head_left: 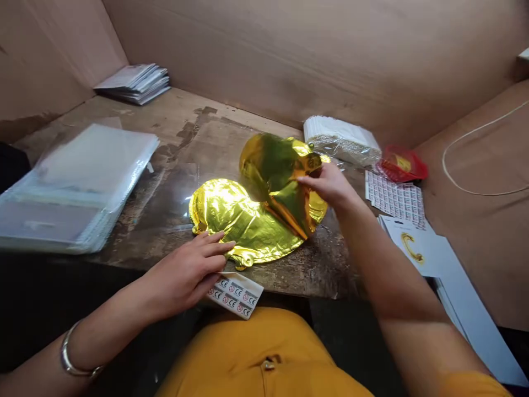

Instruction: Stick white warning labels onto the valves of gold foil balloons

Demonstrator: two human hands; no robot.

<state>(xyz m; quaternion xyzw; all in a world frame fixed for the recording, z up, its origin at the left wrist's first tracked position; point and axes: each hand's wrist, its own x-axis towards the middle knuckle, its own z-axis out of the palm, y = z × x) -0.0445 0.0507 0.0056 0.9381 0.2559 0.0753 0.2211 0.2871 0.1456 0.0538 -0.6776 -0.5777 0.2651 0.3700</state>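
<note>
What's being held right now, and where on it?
The right hand pinches the gold foil piece by its raised right part; the left hand rests at its lower-left edge.

The balloon (248, 226) is shiny gold, the shirt (264, 353) mustard yellow, the basket (413, 165) red, the counter (173, 127) patchy brown.

Left hand: my left hand (192, 270) presses the gold foil balloon (264, 226) near its lower edge, above a sheet of CE labels (235, 295).
Right hand: my right hand (330, 184) grips a raised fold of the foil.
Table, left: clear plastic sleeves (82, 182) lie stacked on worn wood.
Table, right: a red basket (407, 164) sits beside a white stack (341, 138) in plastic.
</note>
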